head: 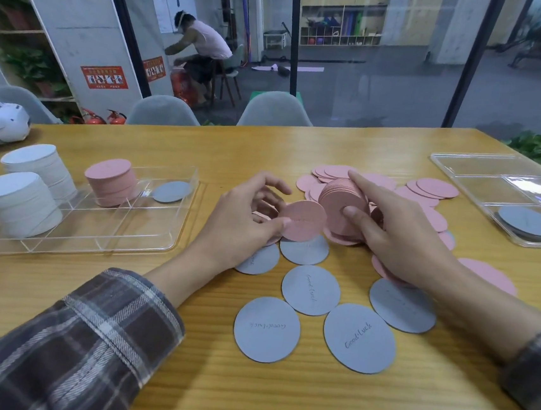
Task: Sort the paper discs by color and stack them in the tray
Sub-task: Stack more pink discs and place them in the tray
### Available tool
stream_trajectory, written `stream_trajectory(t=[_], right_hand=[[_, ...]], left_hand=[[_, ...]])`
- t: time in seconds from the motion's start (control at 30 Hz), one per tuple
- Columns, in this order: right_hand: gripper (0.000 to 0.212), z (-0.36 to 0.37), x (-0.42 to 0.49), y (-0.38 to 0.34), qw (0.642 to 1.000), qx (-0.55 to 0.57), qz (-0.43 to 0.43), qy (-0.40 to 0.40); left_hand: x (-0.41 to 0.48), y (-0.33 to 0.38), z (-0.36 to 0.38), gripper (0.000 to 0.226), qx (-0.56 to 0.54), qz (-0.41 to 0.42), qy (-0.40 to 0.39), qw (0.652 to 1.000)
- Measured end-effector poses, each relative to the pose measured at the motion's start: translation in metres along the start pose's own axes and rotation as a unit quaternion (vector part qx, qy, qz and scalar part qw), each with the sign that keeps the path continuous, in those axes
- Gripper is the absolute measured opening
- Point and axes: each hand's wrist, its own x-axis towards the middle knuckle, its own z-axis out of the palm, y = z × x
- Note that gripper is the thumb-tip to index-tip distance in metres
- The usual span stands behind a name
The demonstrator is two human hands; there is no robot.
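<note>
The right hand grips a stack of pink discs turned on edge above the counter, its flat faces toward the left hand, which pinches a single pink disc. The grey discs lie flat nearer the viewer, handwritten "Good Luck". The clear tray at left holds upright white and pink stacks.

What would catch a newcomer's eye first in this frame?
First the middle of the table: the right hand holds a thick stack of pink discs in its grip while the left hand pinches a single pink disc. Blue-grey discs, some reading "Good Luck", lie flat just nearer, and on the left a clear tray carries two white stacks and one pink stack.
</note>
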Motion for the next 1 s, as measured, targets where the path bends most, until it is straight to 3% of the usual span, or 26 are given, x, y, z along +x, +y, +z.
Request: stream_trajectory(t=[0.17,0.37,0.5,0.73,1.0], right_hand=[[0.052,0.0,-0.002,-0.009,0.999,0.04,-0.005,-0.011],[0.052,0.003,-0.005,-0.01,0.996,0.068,-0.008,-0.053],[0.051,0.005,-0.003,-0.004,0.996,0.043,-0.013,-0.079],[0.051,0.012,-0.004,-0.003,0.992,0.048,-0.053,-0.103],[0.06,0.01,-0.005,-0.011,0.991,0.032,-0.065,-0.109]], left_hand=[[-0.001,-0.001,0.0,0.015,-0.028,0.001,-0.015,0.999],[-0.004,-0.001,0.006,0.029,0.06,0.101,-0.015,0.993],[-0.003,-0.002,0.008,0.039,0.056,0.129,-0.011,0.99],[-0.004,0.001,0.012,0.024,0.065,0.14,0.053,0.987],[-0.001,0.0,0.019,0.02,0.114,0.221,0.088,0.965]])
